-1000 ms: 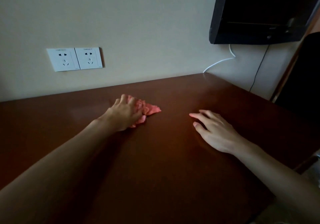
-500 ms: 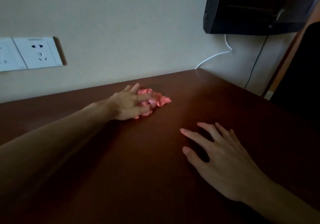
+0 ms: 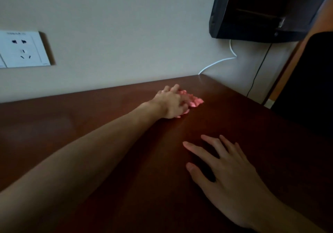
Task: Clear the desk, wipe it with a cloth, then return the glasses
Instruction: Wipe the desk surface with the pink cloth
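A crumpled pink cloth [image 3: 195,101] lies on the dark brown desk [image 3: 90,128] near its far right corner. My left hand [image 3: 171,103] lies on top of the cloth, arm stretched far across the desk, fingers bent over the fabric and holding it against the wood. Closer to me, my right hand [image 3: 227,175] rests flat on the desk with its fingers spread and nothing under them. No glasses are in view.
A white wall socket [image 3: 23,50] sits on the wall at the left. A black wall-mounted screen [image 3: 261,9] hangs at the upper right, with a white cable [image 3: 216,63] and a black cable [image 3: 257,72] running down. A dark chair [image 3: 310,81] stands past the desk's right edge.
My left hand has slid the cloth to the right along the back of the desk towards the far corner. My right hand stays flat on the desk, now nearer in view.
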{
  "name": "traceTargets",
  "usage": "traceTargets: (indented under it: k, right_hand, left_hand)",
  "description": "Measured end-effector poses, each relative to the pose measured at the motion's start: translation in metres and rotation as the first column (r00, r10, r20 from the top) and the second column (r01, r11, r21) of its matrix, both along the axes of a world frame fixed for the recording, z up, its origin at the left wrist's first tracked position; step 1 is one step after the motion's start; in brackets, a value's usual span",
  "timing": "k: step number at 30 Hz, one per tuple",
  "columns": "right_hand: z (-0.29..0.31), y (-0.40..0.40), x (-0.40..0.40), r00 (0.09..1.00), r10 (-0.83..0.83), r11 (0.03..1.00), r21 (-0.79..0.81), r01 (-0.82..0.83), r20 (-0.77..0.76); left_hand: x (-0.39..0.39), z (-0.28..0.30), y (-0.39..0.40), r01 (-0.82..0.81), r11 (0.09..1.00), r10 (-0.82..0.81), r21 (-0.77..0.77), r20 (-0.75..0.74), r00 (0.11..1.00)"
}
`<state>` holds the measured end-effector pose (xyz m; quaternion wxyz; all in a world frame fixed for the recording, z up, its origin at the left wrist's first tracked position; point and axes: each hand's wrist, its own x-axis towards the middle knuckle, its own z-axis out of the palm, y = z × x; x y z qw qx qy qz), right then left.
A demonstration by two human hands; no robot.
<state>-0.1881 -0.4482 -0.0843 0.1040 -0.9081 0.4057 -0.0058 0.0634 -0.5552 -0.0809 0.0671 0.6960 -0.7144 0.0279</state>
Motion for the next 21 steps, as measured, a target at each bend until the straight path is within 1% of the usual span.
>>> traceTargets:
  k: [1, 2, 3, 4, 5, 6, 8, 9, 10, 12, 14, 16, 19, 21]
  right_hand:
    - [-0.001, 0.000, -0.001, 1.000, 0.001, 1.000, -0.007, -0.001, 0.003]
    - [-0.003, 0.001, -0.001, 1.000, 0.007, 1.000, -0.022, -0.007, 0.012]
    - [-0.005, 0.001, -0.001, 0.999, 0.016, 0.999, -0.037, -0.015, 0.028]
    - [-0.005, 0.002, -0.001, 0.999, 0.022, 0.999, -0.040, -0.021, 0.039]
    - [-0.004, 0.001, -0.001, 0.999, 0.029, 0.999, -0.027, -0.028, 0.033]
    - [-0.003, 0.001, -0.003, 0.999, 0.033, 0.999, -0.013, -0.033, 0.017]
    - [-0.002, -0.001, -0.005, 0.999, 0.036, 0.999, -0.008, -0.036, 0.007]
    - [-0.001, -0.001, -0.005, 0.999, 0.035, 0.999, -0.013, -0.034, 0.016]
    - [-0.001, -0.001, -0.004, 0.999, 0.029, 0.999, -0.013, -0.029, 0.020]
    - [-0.001, 0.000, -0.003, 0.999, 0.040, 0.999, -0.015, -0.039, 0.021]
    - [-0.001, 0.002, -0.003, 0.998, 0.049, 0.999, -0.019, -0.049, 0.035]
    - [-0.002, 0.003, -0.004, 0.997, 0.051, 0.998, -0.023, -0.050, 0.060]
    - [-0.004, 0.005, -0.007, 0.992, 0.069, 0.997, -0.050, -0.064, 0.106]
    - [-0.006, 0.006, -0.008, 0.990, 0.070, 0.996, -0.066, -0.062, 0.123]
  left_hand:
    - [-0.017, -0.002, -0.005, 0.131, 0.991, -0.131, -0.024, -0.024, 0.991]
    - [-0.035, -0.007, -0.005, 0.290, 0.955, -0.293, -0.053, -0.047, 0.955]
    - [-0.046, -0.015, -0.003, 0.406, 0.913, -0.407, -0.024, -0.056, 0.912]
    - [-0.052, -0.020, -0.003, 0.466, 0.885, -0.465, 0.008, -0.060, 0.883]
    - [-0.050, -0.019, -0.003, 0.448, 0.894, -0.445, 0.021, -0.086, 0.891]
    - [-0.042, -0.012, -0.005, 0.382, 0.924, -0.381, -0.007, -0.112, 0.918]
    - [-0.014, 0.000, -0.009, 0.108, 0.994, -0.108, -0.008, -0.077, 0.991]
    - [0.009, 0.001, -0.009, -0.013, 1.000, 0.012, -0.011, -0.073, 0.997]
    - [0.031, 0.003, -0.004, -0.092, 0.996, 0.091, -0.001, -0.069, 0.993]
    - [0.072, -0.002, 0.018, -0.173, 0.985, 0.174, 0.017, -0.048, 0.984]
    - [0.098, -0.007, 0.050, -0.204, 0.979, 0.204, 0.023, -0.035, 0.978]
    - [0.113, -0.006, 0.088, -0.293, 0.956, 0.293, 0.016, -0.074, 0.953]
    - [0.107, -0.005, 0.146, -0.399, 0.917, 0.397, -0.002, -0.108, 0.912]
    - [0.085, -0.007, 0.176, -0.397, 0.918, 0.395, 0.001, -0.098, 0.914]
